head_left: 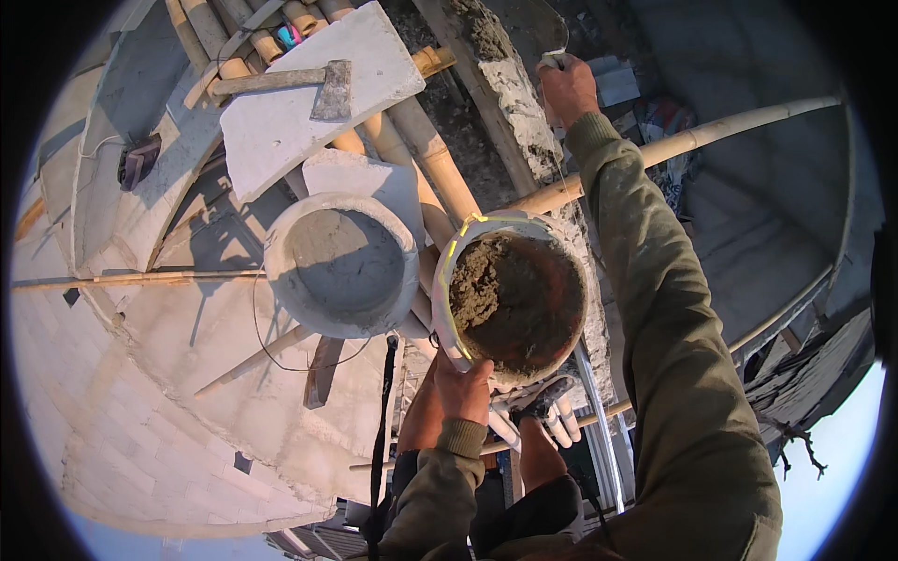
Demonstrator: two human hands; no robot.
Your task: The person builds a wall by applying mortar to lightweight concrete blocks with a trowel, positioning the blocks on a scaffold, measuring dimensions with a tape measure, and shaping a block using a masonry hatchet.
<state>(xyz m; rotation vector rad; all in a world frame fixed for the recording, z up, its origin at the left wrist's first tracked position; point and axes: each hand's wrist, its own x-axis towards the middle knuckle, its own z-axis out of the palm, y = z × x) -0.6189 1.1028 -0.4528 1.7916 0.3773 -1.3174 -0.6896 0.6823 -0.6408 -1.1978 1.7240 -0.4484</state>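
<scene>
My left hand (465, 388) is closed on the near rim of a round bucket (444, 299), which is tilted toward me. Wet mortar (477, 285) clings to its left inside wall, and its bottom is dark. My right arm stretches far forward along the wall top. At its end my right hand (568, 86) is closed around the pale handle of what looks like a trowel (554, 35), whose thin, dark blade is hard to make out. Beside it, fresh mortar (479, 33) lies on the narrow wall (524, 122). A thin line runs down near my right wrist.
Left of the bucket stands a second, grey-crusted bucket (409, 271). A hatchet (332, 92) lies on a white slab (267, 140) over bamboo poles (430, 159). Another bamboo pole (692, 140) passes under my right forearm. Below me are my foot (543, 400) and more poles (561, 425).
</scene>
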